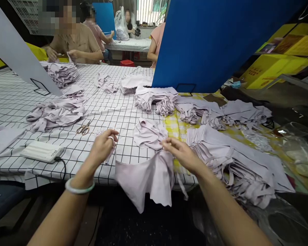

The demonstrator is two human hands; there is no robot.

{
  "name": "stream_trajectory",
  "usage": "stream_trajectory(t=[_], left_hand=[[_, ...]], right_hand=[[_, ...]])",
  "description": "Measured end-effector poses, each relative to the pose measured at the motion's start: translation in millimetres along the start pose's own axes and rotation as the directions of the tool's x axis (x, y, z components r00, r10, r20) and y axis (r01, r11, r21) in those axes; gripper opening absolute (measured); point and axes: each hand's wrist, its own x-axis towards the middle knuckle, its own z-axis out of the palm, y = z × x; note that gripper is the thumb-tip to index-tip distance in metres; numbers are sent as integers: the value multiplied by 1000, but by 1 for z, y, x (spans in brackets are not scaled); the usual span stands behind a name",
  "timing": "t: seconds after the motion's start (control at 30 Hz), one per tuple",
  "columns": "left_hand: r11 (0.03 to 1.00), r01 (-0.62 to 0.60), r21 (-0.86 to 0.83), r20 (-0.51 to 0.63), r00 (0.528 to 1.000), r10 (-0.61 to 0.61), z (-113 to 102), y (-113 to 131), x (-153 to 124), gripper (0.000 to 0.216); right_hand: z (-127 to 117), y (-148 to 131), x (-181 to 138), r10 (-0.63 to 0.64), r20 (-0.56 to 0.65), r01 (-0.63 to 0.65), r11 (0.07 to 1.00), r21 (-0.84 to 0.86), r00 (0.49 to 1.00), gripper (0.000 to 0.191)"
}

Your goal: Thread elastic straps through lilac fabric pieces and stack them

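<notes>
White power bank (42, 151) near left on bench (122, 119); scissors (84, 128) beyond, to its right. Left hand (102, 147) pinches left end of lilac garment (133, 174), which hangs over the near edge. Right hand (181, 153) narrow, pinching its upper right. Stacked pieces (242, 153) at right, then blurred clear plastic (301, 150), probably a bag.

We see our left forearm (60, 213) slant up from the lower left of the frame to a nearly straight wrist, the left hand (102, 147) left of centre with fingers curled in. Our right forearm (226, 201) rises from the lower right, its right hand (182, 153) reaching leftward near centre, fingertips pinched close.
</notes>
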Motion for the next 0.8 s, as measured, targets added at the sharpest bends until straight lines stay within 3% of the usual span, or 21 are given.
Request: stream_trajectory(t=[0.07, 0.13, 0.23, 0.3, 0.37, 0.43, 0.47, 0.53, 0.6, 0.63, 0.7, 0.77, 0.8], left_hand=[[992, 106, -64, 1, 994, -106, 16, -30, 8, 21], [969, 180, -170, 36, 984, -176, 27, -43, 12, 26], [932, 202, -302, 71, 979, -189, 33, -31, 15, 29], [903, 179, -391, 96, 984, -153, 33, -11, 19, 27], [865, 135, -483, 117, 989, -90, 34, 11, 23, 23], [849, 61, -525, 116, 993, 0, 38, 33, 26, 20], [857, 13, -516, 111, 992, 52, 41, 44, 27, 20], [892, -115, -436, 110, 977, 180, 52, 69, 33, 21], [909, -287, -301, 112, 936, 332, 68, 94, 45, 22], [897, -379, -227, 127, 902, 413, 78, 104, 52, 23], [833, -545, -94, 218, 805, 552, 97, 118, 63, 26], [737, -675, 28, 316, 706, 634, 112, 113, 64, 32], [692, -716, 96, 334, 678, 655, 116, 103, 59, 36]], right_hand=[[10, 19, 41, 29, -165, -64, 975, -213, 986, 42], [21, 27, 83, 13, -158, -82, 897, -435, 987, 53], [41, 9, 136, -13, -30, -5, 843, -537, 999, 31], [52, -16, 154, -133, -61, 85, 861, -502, 989, 33], [60, -40, 149, -299, -108, 228, 877, -423, 948, 41], [68, -53, 122, -369, -56, 347, 908, -234, 928, 32], [72, -55, 102, -350, 30, 351, 931, -96, 936, 23], [82, -50, 64, -313, 210, 276, 943, 187, 926, 24], [90, -40, 40, -266, 255, 194, 941, 276, 929, 29], [91, -34, 36, -232, 214, 169, 946, 278, 949, 27], [86, -18, 43, -152, 7, 146, 960, 240, 988, 18], [71, 4, 58, -70, -252, 119, 976, 183, 965, 18], [62, 17, 64, -49, -335, 100, 985, 137, 941, 22]])
